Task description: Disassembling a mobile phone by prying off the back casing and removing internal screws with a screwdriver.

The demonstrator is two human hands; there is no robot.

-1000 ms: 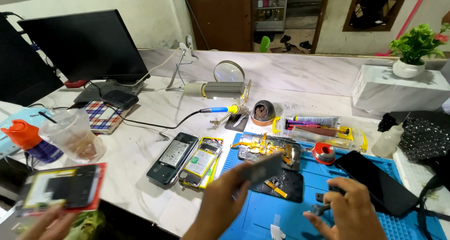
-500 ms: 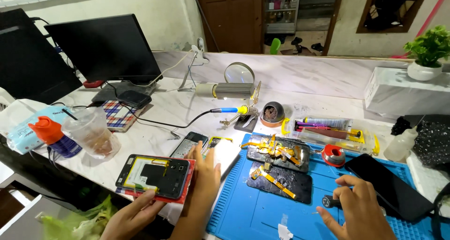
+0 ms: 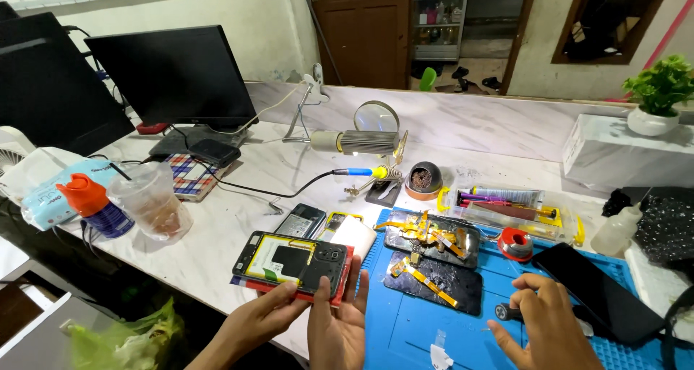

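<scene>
An opened phone, back cover off, lies on a flat red box at the table's near edge. Another person's hand holds it from the lower left. My left hand grips the same phone at its right end, fingers up along the edge. My right hand rests on the blue work mat, curled over a black-handled screwdriver. A white back cover lies just beyond the phone.
On the mat lie a stripped phone with orange flex cables, a black panel and a black phone. A soldering iron, a plastic cup, a bottle with an orange cap and a monitor stand behind.
The other person's hand brought the opened phone in from the left. My left hand set down the white cover and took hold of that phone. My right hand stayed on the mat.
</scene>
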